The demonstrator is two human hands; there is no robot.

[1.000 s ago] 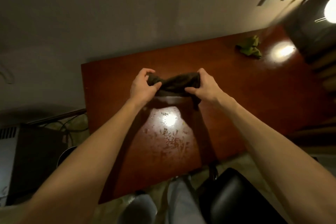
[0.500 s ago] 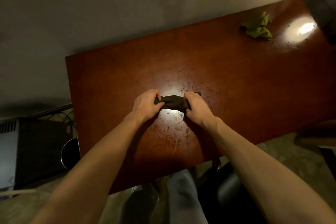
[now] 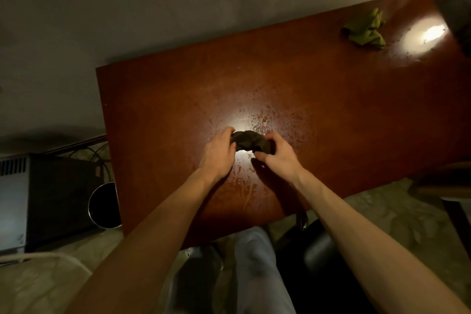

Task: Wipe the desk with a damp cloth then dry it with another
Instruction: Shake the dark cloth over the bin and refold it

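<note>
Being gripped at the middle of the worktop (image 3: 165, 109), the dark cloth (image 3: 251, 141) is bunched between left hand (image 3: 216, 154) and right hand (image 3: 279, 158), fingers (image 3: 270, 139) curled round either end. Farther back, a green cloth (image 3: 364, 30) is seen crumpled near the right corner.

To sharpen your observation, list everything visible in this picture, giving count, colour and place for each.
desk: one, reddish-brown, middle of view
dark cloth: one, dark brown, bunched between the hands over the desk's centre
green cloth: one, olive, crumpled at the desk's far right
round container: one, metal rim, dark inside, floor left of desk
box: one, black with grey vented side, far left floor
chair: one, black, bottom right
trouser leg: one plainly seen, light grey, bottom centre
left hand: one, bare, grips the dark cloth's left end
right hand: one, bare, grips its right end
</note>
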